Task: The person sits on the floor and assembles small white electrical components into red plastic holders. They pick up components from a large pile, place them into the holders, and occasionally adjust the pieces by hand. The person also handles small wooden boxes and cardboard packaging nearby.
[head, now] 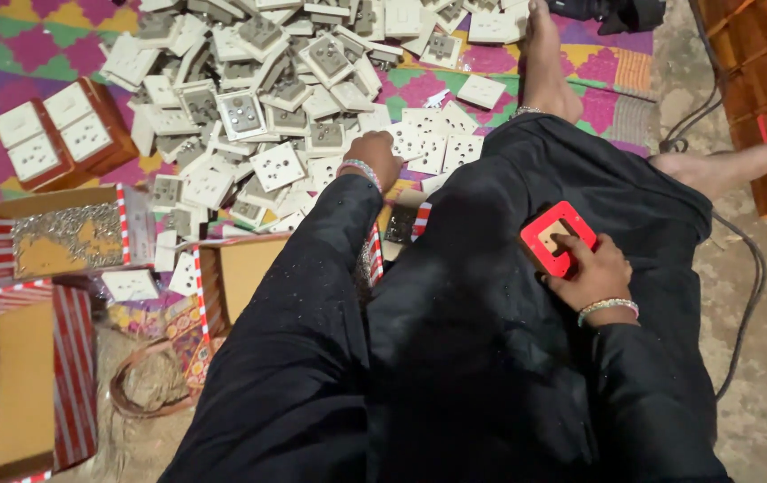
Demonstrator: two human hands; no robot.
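The left hand (375, 154) reaches into the socket pile (258, 98) on the mat, fingers curled on one socket, while the right hand (591, 268) grips a red box (555, 236) on the lap, best kept steady and open.

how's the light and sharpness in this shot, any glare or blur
Head view: dim, warm light overall; the pile of white socket plates is the brightest part, slightly washed but without hard glare. The black clothing loses detail in shadow. The right hand on the red frame is fairly sharp; the left hand is slightly soft.
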